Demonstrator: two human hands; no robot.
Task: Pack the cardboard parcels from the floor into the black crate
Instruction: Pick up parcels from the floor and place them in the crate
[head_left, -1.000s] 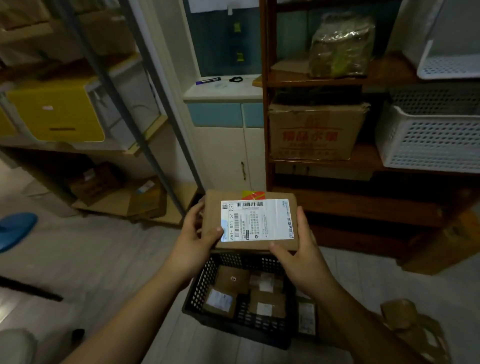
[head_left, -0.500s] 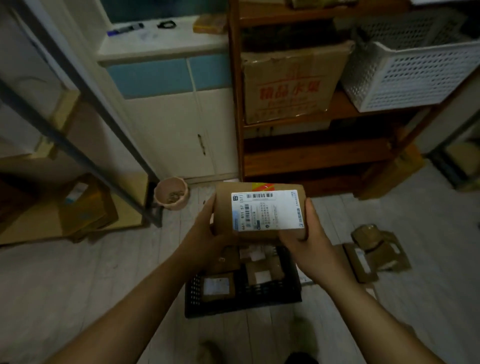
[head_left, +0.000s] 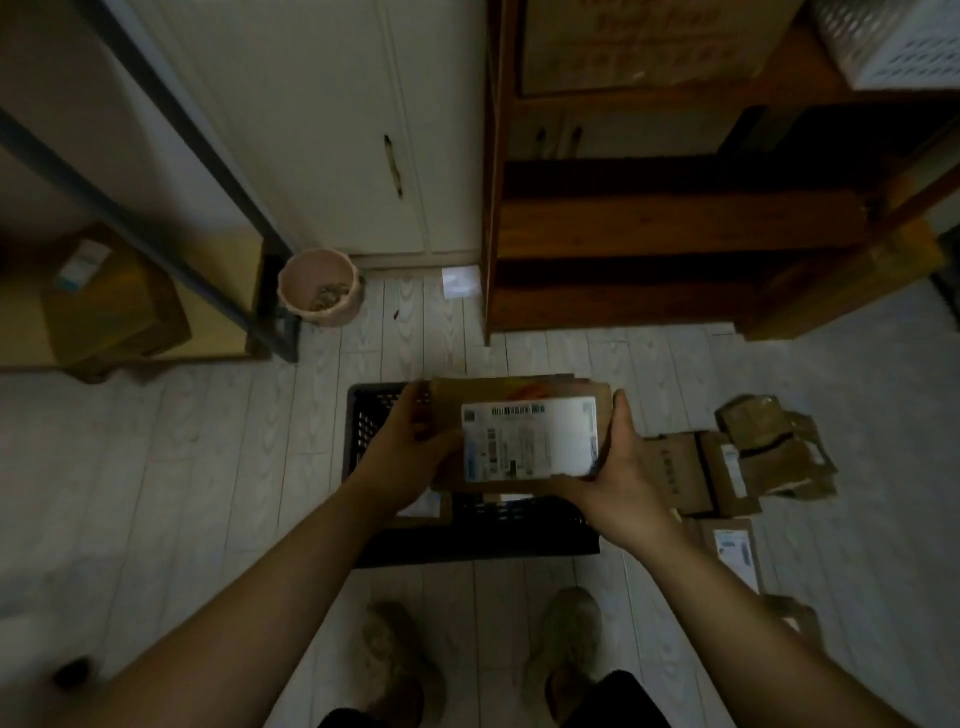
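Note:
A flat cardboard parcel (head_left: 524, 436) with a large white shipping label is held level directly above the black crate (head_left: 478, 540) on the floor. My left hand (head_left: 410, 447) grips its left end and my right hand (head_left: 618, 467) grips its right end. The parcel hides most of the crate's inside; a parcel edge with a white label shows in it under my left wrist. Several more cardboard parcels (head_left: 727, 467) lie on the floor just right of the crate.
A wooden shelf unit (head_left: 675, 234) stands behind the crate, a white cabinet (head_left: 337, 130) to its left. A pink pot (head_left: 319, 286) sits by a metal rack leg (head_left: 270, 312). My two shoes (head_left: 483, 654) are just in front of the crate.
The view has tilted steeply down to the floor. Both hands have lowered the parcel from chest height to just over the crate, still gripping its two ends.

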